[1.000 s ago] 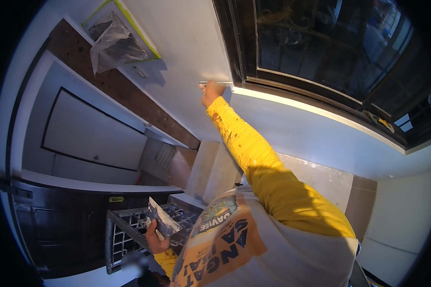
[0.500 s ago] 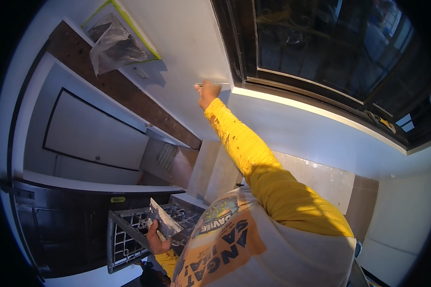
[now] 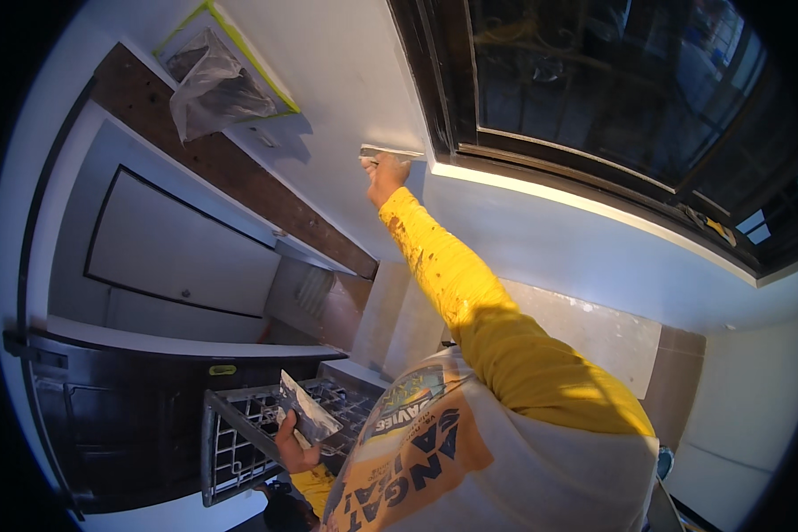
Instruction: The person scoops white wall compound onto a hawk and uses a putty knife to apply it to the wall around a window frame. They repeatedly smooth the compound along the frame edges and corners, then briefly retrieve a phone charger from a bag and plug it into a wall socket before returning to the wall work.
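My right hand [image 3: 387,177] reaches up to the white wall, its fingers wrapped round a putty knife [image 3: 397,152] whose wide thin blade lies against the wall surface, close to the window's lower corner. The yellow sleeve on that arm has dark stains. Low on the left, my left hand [image 3: 298,445] grips a flat metal filler blade [image 3: 310,415] with whitish putty smeared along it. This blade is held away from the wall, in front of a dark metal grille [image 3: 235,443].
A dark-framed window [image 3: 576,164] with a pale sill fills the upper right; a yellow-handled tool [image 3: 716,229] lies on its frame. Plastic sheeting [image 3: 217,97] hangs from a green-taped wall opening. A brown board [image 3: 195,142] runs above the doorway; a dark door [image 3: 142,426] stands at left.
The putty knife in my right hand has tilted, so more of its blade face shows. My left hand and its filler blade have barely shifted.
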The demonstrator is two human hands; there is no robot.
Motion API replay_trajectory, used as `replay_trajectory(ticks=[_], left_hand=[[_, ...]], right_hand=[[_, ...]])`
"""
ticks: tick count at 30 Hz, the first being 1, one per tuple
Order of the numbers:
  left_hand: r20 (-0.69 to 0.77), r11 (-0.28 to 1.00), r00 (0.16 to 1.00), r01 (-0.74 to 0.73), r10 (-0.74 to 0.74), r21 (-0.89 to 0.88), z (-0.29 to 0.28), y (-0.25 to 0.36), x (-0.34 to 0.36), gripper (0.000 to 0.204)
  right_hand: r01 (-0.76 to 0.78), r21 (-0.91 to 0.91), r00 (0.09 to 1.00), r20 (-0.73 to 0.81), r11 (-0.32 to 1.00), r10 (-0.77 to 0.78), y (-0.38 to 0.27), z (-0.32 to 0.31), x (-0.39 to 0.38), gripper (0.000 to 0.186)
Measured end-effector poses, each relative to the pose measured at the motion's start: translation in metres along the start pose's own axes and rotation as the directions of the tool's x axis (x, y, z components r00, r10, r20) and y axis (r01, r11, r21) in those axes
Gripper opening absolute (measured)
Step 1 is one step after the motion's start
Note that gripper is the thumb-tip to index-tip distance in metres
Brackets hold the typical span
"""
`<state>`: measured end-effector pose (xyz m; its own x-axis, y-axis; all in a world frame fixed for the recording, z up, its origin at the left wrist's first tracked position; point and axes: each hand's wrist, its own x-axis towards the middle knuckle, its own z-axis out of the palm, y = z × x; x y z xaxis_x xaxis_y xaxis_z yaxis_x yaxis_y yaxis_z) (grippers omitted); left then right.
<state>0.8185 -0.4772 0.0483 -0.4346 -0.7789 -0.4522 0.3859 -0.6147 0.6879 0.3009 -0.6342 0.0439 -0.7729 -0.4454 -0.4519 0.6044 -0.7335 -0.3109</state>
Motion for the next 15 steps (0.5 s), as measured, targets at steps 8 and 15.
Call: replay_trajectory(ticks=[8,15], left_hand=[[-0.055,0.999,0.998,-0.012,0.014,0.032,0.006,0.0,-0.006,0.029],[-0.071,0.999,0.997,-0.026,0.023,-0.043,0.013,-0.008,-0.016,0.029]], right_hand=[[0.127,-0.107,0.97,0.223,0.986,-0.1,-0.018,0.026,0.001,0.047],[0.443,-0.601,0.888,0.396,0.665,-0.233,-0.09,-0.081,-0.014,0.035]])
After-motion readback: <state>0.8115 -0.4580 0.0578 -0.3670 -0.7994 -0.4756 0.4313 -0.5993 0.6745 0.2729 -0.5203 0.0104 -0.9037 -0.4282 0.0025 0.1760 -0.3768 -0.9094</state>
